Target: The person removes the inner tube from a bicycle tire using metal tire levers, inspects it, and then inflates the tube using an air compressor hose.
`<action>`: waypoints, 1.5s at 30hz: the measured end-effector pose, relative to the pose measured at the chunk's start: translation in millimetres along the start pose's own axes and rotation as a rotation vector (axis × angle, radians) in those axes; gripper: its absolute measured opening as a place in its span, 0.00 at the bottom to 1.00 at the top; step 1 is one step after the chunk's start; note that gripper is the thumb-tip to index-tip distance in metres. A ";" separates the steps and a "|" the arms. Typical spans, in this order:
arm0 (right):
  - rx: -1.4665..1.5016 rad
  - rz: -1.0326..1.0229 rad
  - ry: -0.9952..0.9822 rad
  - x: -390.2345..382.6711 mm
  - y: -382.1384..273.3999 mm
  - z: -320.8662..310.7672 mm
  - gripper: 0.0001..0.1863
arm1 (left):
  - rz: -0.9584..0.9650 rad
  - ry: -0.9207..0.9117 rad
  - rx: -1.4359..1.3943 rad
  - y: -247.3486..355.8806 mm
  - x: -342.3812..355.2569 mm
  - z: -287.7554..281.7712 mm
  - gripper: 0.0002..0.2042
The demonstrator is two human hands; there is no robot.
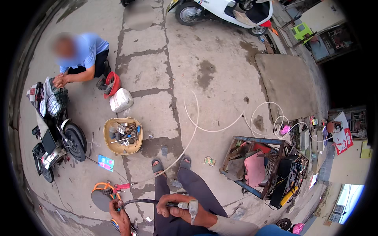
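Observation:
In front of my lap my right hand (183, 210) is closed round a black hose that carries a grey angled fitting (193, 208) at its end. The black hose (141, 201) arcs left to my left hand (119, 216), whose fingers are pinched on its other end; a small greenish bit shows there. Beside my left hand lie a dark round disc (101, 200) and an orange loop (103, 184). A red-handled piece (123, 186) joins a long pale air hose (185, 146) that runs across the ground.
A tan basket of tools (106, 146) stands ahead-left, near a parked motorbike (73, 141) and a crouching person (88, 49). A blue metal-framed box of parts (252, 191) sits right. A white scooter (220, 8) stands far off. Pale hose loops (267, 103) lie ahead-right.

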State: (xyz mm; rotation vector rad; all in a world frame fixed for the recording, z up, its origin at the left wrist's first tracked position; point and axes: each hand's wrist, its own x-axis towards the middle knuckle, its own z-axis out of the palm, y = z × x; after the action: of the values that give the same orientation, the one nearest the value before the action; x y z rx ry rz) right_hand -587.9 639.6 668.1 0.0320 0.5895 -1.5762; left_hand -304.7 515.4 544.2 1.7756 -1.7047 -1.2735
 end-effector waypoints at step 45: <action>-2.226 0.345 0.325 -83.0 160.3 -13.4 0.26 | -0.814 -0.169 -0.264 -334.4 -403.1 -107.3 0.11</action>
State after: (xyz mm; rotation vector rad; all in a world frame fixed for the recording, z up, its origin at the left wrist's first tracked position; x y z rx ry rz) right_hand -432.7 725.2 631.6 -1.1868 2.1042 0.0848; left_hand 35.3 922.9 479.9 2.3224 -0.7984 -1.8954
